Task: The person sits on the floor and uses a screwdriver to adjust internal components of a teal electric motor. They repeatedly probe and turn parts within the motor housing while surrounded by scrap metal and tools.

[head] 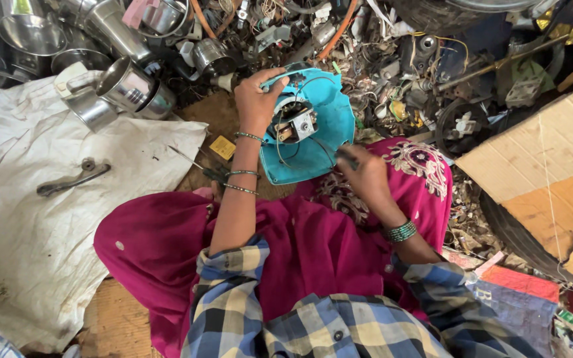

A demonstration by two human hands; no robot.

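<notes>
Cardboard (538,159), plain brown and flattened, fills the right edge as one big slab with a paler panel below it; its far side is cut off by the frame. No print on it can be made out. A white sack (48,219) of woven plastic spreads over the left, creased, its lower corner running out of view. A small yellow tag (222,147), square and flat, lies on the ground just beside the sack's right edge.

Along the top runs a scrap heap (392,46) of wires, dark metal bits and orange hose, too tangled to sort piece by piece. At top left, steel cups (117,79) lie tipped on their sides, touching one another. A black wheel (462,126) sits between the heap and the cardboard. A grey wrench (74,178) rests on the sack, well apart from the hands.

The blue housing (313,129), a rounded plastic shell with a small motor (295,121) and thin wires in its hollow, stands tilted on the person's pink-skirted lap at the centre. The left hand (256,99) is curled over the housing's upper rim, fingers clamped on the edge. The right hand (365,174) is closed around a dark tool (347,157) whose tip touches the shell's lower right rim; most of the tool is hidden in the fist. A thin screwdriver (190,159) lies near the left wrist.
</notes>
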